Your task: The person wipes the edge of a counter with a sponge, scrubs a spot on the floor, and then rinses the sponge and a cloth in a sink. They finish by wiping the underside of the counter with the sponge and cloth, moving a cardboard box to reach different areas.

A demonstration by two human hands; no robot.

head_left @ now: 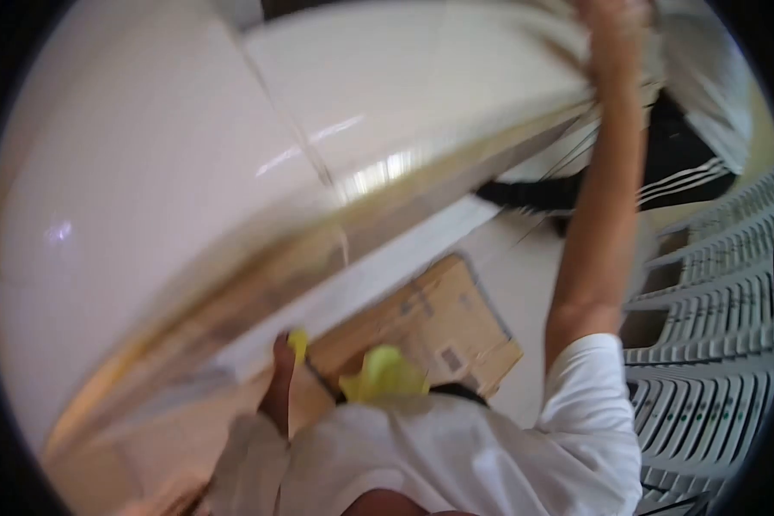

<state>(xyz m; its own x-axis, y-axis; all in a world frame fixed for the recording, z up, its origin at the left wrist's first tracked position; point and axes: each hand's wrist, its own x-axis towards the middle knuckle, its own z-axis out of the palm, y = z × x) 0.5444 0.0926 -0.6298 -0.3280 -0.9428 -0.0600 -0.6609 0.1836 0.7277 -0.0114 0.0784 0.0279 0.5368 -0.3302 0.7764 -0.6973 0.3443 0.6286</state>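
Note:
My right arm stretches up to the top right, and my right hand is over the glossy white surface. That hand is blurred and cut by the frame edge, so its fingers and anything in them cannot be made out. Lower down, beside the surface's edge, my left hand is closed on a small yellow cloth. Another yellow-green cloth shows at the front of my waist.
A flat cardboard box lies on the floor below the surface's edge. Stacked grey plastic chairs line the right side. At the upper right is another person in black trousers with white stripes.

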